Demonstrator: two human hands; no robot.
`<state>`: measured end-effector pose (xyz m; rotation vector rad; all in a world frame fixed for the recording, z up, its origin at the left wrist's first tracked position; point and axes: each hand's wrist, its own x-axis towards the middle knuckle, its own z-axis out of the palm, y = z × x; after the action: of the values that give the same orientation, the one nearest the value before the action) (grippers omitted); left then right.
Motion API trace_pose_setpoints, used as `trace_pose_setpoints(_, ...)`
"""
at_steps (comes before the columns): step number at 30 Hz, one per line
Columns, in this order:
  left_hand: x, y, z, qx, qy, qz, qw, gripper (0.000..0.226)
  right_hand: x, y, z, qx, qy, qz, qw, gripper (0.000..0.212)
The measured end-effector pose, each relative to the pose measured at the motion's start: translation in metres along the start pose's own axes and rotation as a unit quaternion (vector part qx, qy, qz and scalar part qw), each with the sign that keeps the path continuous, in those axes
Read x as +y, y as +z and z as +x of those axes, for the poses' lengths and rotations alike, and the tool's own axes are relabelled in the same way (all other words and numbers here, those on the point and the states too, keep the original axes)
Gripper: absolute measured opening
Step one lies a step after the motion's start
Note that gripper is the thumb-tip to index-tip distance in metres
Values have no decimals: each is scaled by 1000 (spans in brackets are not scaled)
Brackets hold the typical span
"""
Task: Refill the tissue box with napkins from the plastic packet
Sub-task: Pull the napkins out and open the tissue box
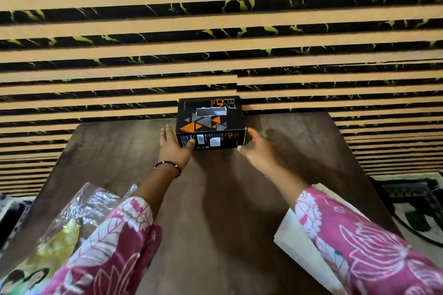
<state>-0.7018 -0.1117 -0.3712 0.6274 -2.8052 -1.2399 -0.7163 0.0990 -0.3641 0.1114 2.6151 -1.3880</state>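
A black tissue box (209, 117) with orange and grey triangles stands at the far edge of the dark wooden table (223, 199), against the striped wall. My left hand (173, 147) touches its left near corner, thumb on the front face. My right hand (257, 148) is open just right of the box, fingers spread, blurred; contact cannot be made out. A crinkled plastic packet (72, 215) lies at the near left. A stack of white napkins (304, 244) lies at the near right, partly under my right sleeve.
The wall (215, 31) of tan and black marbled stripes rises right behind the table. A patterned rug (417, 203) shows to the right of the table, and patterned fabric at the far left edge.
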Motion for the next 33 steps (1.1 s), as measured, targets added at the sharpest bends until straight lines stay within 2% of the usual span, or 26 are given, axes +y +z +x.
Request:
trace_pose_setpoints(5,-4,6,16,-25,-18,-80,996,82,-4,10,31,23,42,36,998,80)
trace_pose_setpoints(8,-9,11,15,-30,18,-71,997,68,-4,13,28,8,37,99,994,72)
trace_pose_setpoints(12,-15,12,-3,-24,40,-56,997,62,2,12,14,17,45,170,984,64)
trace_pose_setpoints(15,-27,14,-32,-32,64,-32,997,66,21,8,-13,16,61,196,979,63)
trace_pose_setpoints(23,-63,10,-140,-22,103,-22,994,77,51,3,-147,6,48,246,968,58)
trace_pose_setpoints(28,-80,3,-205,17,79,-14,997,75,61,2,-211,-14,32,229,973,50)
trace_pose_setpoints(33,-96,-10,-247,17,74,16,997,64,92,-5,-241,-20,36,226,973,36)
